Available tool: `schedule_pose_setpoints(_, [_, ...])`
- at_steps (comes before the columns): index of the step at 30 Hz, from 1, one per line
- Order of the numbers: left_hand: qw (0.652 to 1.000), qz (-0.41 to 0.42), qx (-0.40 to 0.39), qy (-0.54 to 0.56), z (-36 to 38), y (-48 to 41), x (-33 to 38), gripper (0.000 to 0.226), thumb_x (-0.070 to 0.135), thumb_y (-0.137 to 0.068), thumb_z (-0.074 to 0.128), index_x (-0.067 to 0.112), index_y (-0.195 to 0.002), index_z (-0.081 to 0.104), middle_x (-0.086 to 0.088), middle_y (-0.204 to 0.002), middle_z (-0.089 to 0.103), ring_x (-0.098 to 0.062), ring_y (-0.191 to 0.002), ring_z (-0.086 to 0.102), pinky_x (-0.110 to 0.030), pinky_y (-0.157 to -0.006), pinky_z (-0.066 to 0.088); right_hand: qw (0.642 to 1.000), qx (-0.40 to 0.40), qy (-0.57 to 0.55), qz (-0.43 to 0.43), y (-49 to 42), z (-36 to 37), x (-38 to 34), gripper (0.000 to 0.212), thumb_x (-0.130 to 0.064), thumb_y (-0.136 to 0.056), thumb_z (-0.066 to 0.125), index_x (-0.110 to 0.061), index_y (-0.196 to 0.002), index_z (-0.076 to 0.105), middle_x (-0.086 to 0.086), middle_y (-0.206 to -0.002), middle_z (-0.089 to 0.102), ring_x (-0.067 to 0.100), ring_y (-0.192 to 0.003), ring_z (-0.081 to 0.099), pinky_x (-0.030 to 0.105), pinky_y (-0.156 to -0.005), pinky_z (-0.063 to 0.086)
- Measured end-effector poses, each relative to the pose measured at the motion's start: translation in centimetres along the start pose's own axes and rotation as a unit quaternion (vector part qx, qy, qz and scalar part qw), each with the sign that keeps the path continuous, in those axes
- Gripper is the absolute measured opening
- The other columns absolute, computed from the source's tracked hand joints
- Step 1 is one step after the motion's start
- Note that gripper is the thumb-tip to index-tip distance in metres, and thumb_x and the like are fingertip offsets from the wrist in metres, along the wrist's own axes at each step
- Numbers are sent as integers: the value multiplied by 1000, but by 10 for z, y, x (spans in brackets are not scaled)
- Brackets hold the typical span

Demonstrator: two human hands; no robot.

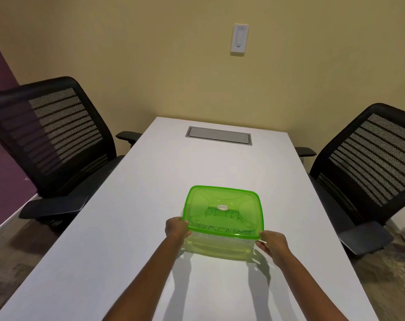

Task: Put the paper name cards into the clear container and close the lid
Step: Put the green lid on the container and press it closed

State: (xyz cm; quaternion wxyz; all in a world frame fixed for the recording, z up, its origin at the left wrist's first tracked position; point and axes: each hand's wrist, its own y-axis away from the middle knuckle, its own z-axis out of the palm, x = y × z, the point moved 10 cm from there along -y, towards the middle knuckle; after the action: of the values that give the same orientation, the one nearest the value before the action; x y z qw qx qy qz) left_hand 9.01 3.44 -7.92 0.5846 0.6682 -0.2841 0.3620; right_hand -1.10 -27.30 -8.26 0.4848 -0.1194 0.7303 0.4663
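Pinching the green lid (pixel 222 209) onto the clear container (pixel 216 247), both hands' grips cover name cards (pixel 223 217) inside.

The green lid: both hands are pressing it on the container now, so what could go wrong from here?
1. The left hand and right hand grip only the near corners of the green lid, so its far edge may stay unsealed.
2. The name cards show close beneath the lid and might catch under the rim.
3. Pressing could push the clear container along the smooth white table.
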Motion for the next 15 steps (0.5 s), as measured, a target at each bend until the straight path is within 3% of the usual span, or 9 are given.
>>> schedule_pose_setpoints(2, [999,-10,-27,-17,5,0,3,31,-10,-92,47,-12,-121,55,-21,-110,56,-25,-89,54,-13,-31,47,1000,8,7,9,-1,-1,1,13,-1,-90,54,11,-91,60,22,-94,55,20,-58,53,14,-37,50])
schedule_pose_setpoints(3, [999,-15,-34,-21,7,-1,3,25,-11,-92,47,-12,-114,58,-23,-107,55,-26,-86,54,-14,-35,50,1000,8,4,8,-3,-1,1,21,-3,-90,56,14,-102,60,22,-94,56,22,-59,54,17,-42,53])
schedule_pose_setpoints(5, [999,-26,-37,-13,6,-1,3,23,-12,-91,49,-13,-112,58,-19,-93,56,-27,-77,55,-17,-42,54,1000,5,-15,5,-5,3,2,33,-7,-89,60,18,-110,57,23,-93,57,28,-68,58,30,-67,58])
schedule_pose_setpoints(7, [998,-20,-39,-34,6,-3,3,35,-9,-90,48,-11,-125,53,-13,-83,55,-27,-82,55,-15,-35,50,1000,10,-20,15,-5,3,5,37,-10,-87,64,19,-109,58,24,-92,58,32,-82,58,43,-93,53])
schedule_pose_setpoints(8, [998,-14,-42,-43,6,-4,3,38,-7,-90,47,-10,-127,52,-12,-86,55,-26,-86,55,-14,-32,47,999,15,-24,14,-5,3,5,38,-10,-86,65,20,-108,58,24,-92,58,32,-84,57,45,-97,50])
schedule_pose_setpoints(10, [998,-6,-39,-54,5,-6,3,36,-8,-90,48,-10,-126,53,-13,-89,55,-26,-82,54,-12,-30,45,999,20,-30,12,-6,2,4,35,-9,-85,66,19,-105,59,25,-91,58,32,-79,58,37,-84,57])
schedule_pose_setpoints(13, [997,10,-24,-66,3,-7,3,28,-9,-90,52,-11,-117,58,-18,-95,52,-27,-83,51,-11,-28,44,999,24,-32,22,-6,1,5,25,-6,-84,66,13,-99,59,23,-91,57,24,-60,56,16,-40,53])
schedule_pose_setpoints(15, [997,13,-28,-63,3,-7,3,21,-8,-90,52,-7,-110,60,-19,-96,52,-28,-85,49,-11,-28,44,998,32,-39,32,-8,0,7,19,-5,-85,65,11,-83,56,21,-89,56,21,-57,53,13,-32,48])
